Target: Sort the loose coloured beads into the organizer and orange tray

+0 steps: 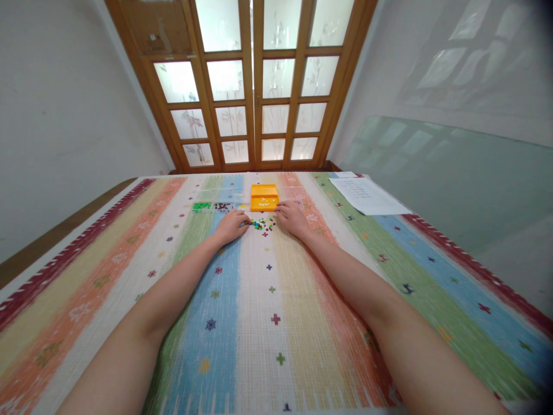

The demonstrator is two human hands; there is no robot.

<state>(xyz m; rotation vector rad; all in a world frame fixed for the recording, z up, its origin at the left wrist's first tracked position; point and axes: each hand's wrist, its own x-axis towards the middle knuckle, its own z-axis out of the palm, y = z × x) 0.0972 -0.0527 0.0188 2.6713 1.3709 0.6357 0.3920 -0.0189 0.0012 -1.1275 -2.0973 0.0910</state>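
Note:
A small pile of mixed-colour little pieces [261, 225] lies on the striped cloth between my two hands. My left hand [233, 226] rests at the pile's left side, fingers bent together with the tips at the pieces. An orange tray [265, 189], like a shallow open box, lies just beyond; several white pieces [264, 202] are scattered in its near half. My right hand [291, 217] is at the tray's near right corner, its fingers curled and close together. What either hand's fingertips hold, if anything, is too small to make out.
Left of the tray is a clear sectioned case with green pieces [202, 206], dark red-brown pieces [223, 206] and a few yellow ones [242, 206]. Printed paper sheets [367, 196] lie at the table's far right. A glass panel [453, 178] leans along the right wall.

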